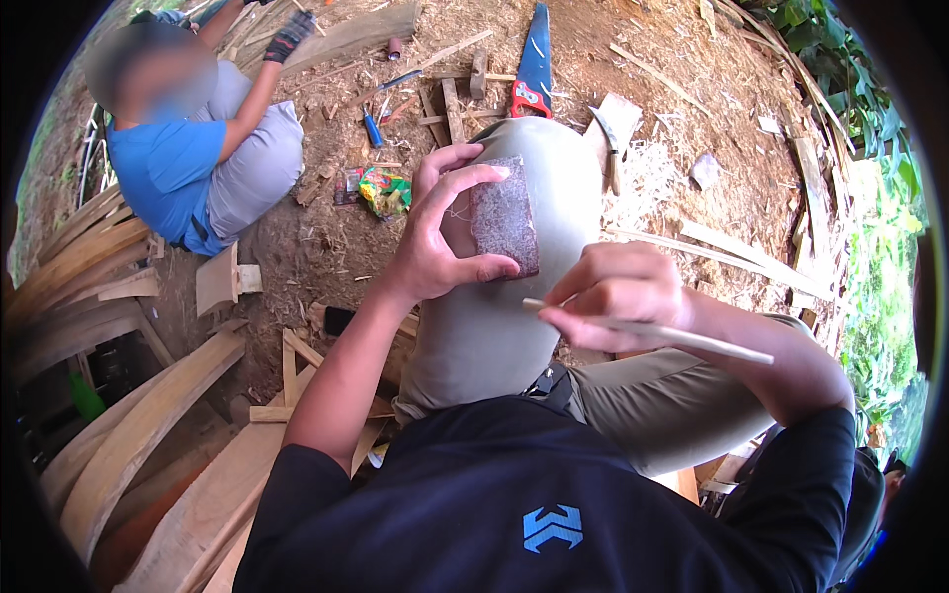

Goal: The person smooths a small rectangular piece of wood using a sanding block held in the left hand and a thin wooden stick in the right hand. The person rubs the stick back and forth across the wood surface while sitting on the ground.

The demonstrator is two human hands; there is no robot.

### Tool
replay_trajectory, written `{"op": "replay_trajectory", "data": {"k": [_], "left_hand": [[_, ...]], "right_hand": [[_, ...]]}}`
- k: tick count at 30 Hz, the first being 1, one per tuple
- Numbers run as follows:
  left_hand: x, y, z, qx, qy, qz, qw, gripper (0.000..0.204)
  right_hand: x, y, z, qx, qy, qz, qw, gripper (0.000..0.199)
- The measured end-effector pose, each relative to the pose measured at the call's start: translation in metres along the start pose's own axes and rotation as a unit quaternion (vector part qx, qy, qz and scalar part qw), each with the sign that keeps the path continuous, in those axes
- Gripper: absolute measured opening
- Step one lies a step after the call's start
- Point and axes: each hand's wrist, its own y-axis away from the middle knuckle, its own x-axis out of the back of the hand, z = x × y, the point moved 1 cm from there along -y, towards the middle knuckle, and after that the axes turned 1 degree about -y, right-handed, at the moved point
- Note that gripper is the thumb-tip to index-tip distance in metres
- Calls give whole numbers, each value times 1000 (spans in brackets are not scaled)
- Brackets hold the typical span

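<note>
My left hand (442,222) grips a rectangular piece of sandpaper (506,222) by its edges, over my raised knee. The sandpaper's dark reddish face is coated with pale dust. My right hand (623,292), a little lower and to the right, pinches a thin, pale wooden stick (707,343). One tip of the stick points toward the sandpaper, with a gap between them. The rest of the stick runs out to the right past my wrist.
Beyond my knee lie a red-handled handsaw (534,64), a knife (614,163) and a blue-handled tool (373,128) among shavings. A person in blue (173,168) crouches at the upper left. Curved planks (148,435) are stacked at the left. A dark phone (338,321) lies beside my left forearm.
</note>
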Motion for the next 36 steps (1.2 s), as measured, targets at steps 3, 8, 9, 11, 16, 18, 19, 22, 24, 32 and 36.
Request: {"op": "replay_trajectory", "data": {"k": [3, 8, 9, 11, 16, 18, 19, 22, 24, 32, 36], "left_hand": [[0, 0, -2, -1, -2, 4, 1000, 85], [1, -2, 4, -8, 42, 24, 999, 68], [1, -3, 4, -7, 57, 32, 998, 64], [-4, -1, 7, 24, 79, 75, 994, 55], [3, -11, 8, 24, 126, 95, 987, 53], [12, -21, 16, 20, 181, 83, 980, 46], [16, -29, 22, 27, 226, 53, 972, 44], [24, -59, 49, 70, 273, -2, 959, 49], [26, -79, 59, 95, 244, -12, 965, 49], [8, -155, 91, 72, 107, -145, 981, 56], [1, -178, 90, -17, 58, -175, 983, 58]], "right_hand": [[17, -5, 3, -112, -9, 54, 992, 19], [51, -20, 8, -328, -75, 59, 940, 64], [56, -22, 11, -354, -84, 61, 929, 58], [61, -33, 17, -434, 14, 47, 900, 53], [87, -33, 40, -483, 112, 55, 867, 46], [109, -27, 51, -498, 202, 1, 843, 55], [120, -15, 60, -479, 243, 4, 844, 58], [154, 6, 78, -516, 160, 65, 839, 45], [148, -9, 66, -481, 41, 186, 856, 32], [122, -52, 8, -410, 120, 100, 898, 44], [129, -54, 16, -374, 149, 57, 914, 37]]}}
